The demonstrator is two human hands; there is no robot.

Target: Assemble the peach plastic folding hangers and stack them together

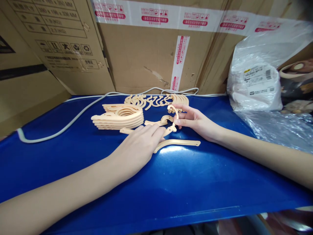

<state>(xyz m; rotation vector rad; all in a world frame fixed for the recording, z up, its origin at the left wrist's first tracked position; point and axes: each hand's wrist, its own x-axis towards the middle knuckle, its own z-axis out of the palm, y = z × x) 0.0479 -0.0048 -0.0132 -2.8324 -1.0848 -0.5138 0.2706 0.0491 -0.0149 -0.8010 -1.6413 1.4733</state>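
Cream plastic hanger parts lie around both hands on a blue table. My left hand (pixel 144 142) is closed over a hanger arm (pixel 126 131), whose ends show on either side of the hand. Between the thumb and fingers of my right hand (pixel 192 119) is a curved hanger hook (pixel 176 113), its lower end touching the joint end of that arm. Whether the two are joined I cannot tell. Just behind lies another curved hanger piece (pixel 154 123), partly hidden. Nearer me, beside my left fingers, rests a loose hanger arm (pixel 179 142).
Left of my hands stands a stack of hanger arms (pixel 117 123). Several hooks (pixel 156 101) lie in a row farther back. A white cable (pixel 80 118) crosses the blue table (pixel 195 186). Cardboard boxes (pixel 146 58) wall the back; a plastic-wrapped bundle (pixel 255 86) sits at right.
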